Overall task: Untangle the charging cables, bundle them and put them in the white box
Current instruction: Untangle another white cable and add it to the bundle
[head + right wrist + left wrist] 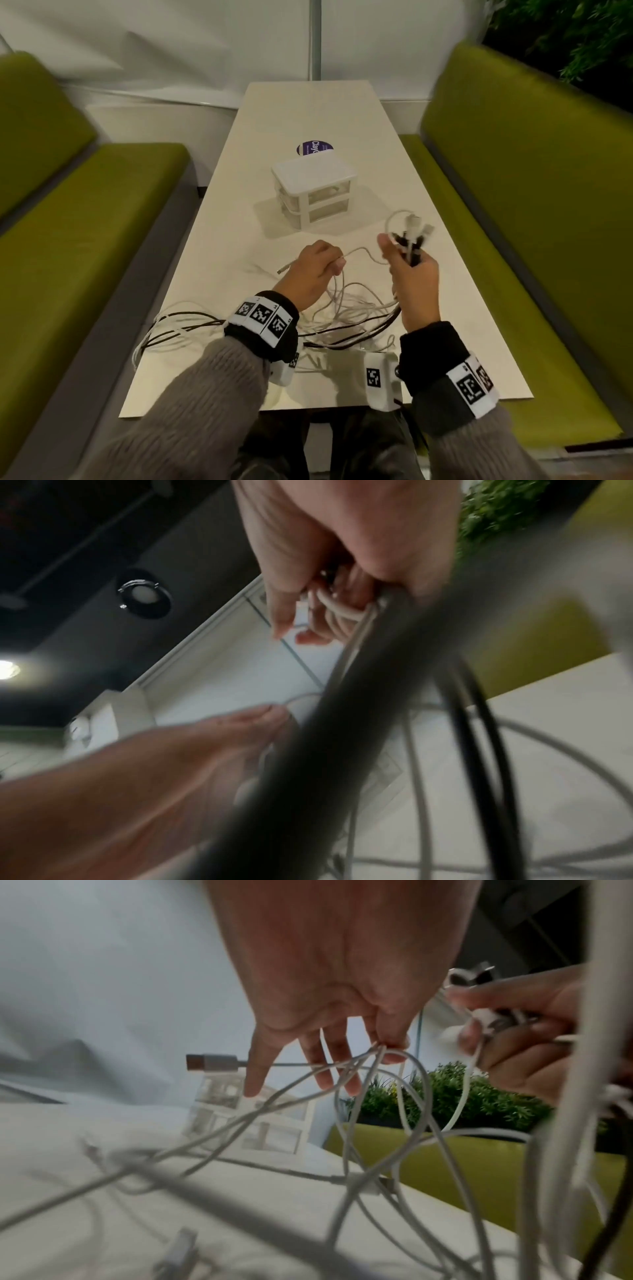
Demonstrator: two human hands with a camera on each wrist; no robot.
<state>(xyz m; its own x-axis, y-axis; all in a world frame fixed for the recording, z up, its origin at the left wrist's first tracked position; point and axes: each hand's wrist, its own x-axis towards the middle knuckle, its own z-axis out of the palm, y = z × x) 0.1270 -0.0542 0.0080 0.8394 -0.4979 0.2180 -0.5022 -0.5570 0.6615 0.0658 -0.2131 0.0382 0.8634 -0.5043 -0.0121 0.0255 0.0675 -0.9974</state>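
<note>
Right now my right hand point(416, 274) is raised above the pale rectangular desk point(308, 113), fingers curled round a bunch of black and white cable ends point(411, 236) whose plugs stick up past my thumb. My left hand point(313, 270) pinches a thin white charging cable point(294, 1064) between thumb and forefinger, the other fingers hanging loose; its silver USB plug point(212, 1062) pokes out to the left. Below both hands, the tangled white and black charging cables point(342, 308) sprawl over the near part of the desk, loops trailing off its left edge. Further back at the desk's middle stands the small white plastic box with two clear drawers point(313, 188), apart from the cables.
</note>
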